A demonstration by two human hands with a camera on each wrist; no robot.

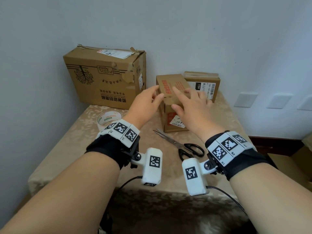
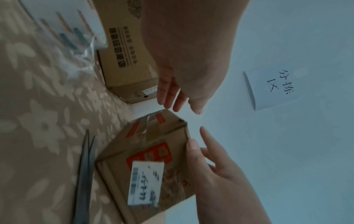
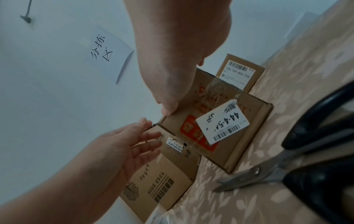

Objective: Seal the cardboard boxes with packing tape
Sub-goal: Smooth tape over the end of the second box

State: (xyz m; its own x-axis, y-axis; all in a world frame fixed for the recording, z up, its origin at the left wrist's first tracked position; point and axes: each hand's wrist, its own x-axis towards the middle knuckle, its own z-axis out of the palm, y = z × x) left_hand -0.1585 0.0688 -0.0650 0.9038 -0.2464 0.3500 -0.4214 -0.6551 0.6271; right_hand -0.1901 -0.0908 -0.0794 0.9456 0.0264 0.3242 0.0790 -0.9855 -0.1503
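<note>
A small cardboard box (image 1: 170, 89) with red print and a white label stands mid-table. My right hand (image 1: 190, 100) lies on its top with fingers spread flat and the thumb (image 3: 168, 106) at the near top edge. At the box's upper left corner is my left hand (image 1: 151, 97), fingers (image 2: 170, 97) straight and holding nothing; whether they touch the box is unclear. Clear tape shows on the box's front face (image 3: 220, 91) and left side (image 2: 151, 128). The tape roll (image 1: 108, 119) lies on the table to the left, partly behind my left wrist.
Black-handled scissors (image 1: 184, 146) lie open on the tablecloth just in front of the small box. A large worn box (image 1: 104, 76) stands at the back left, and a flatter labelled box (image 1: 205, 83) stands behind the small one. A wall runs close behind the table.
</note>
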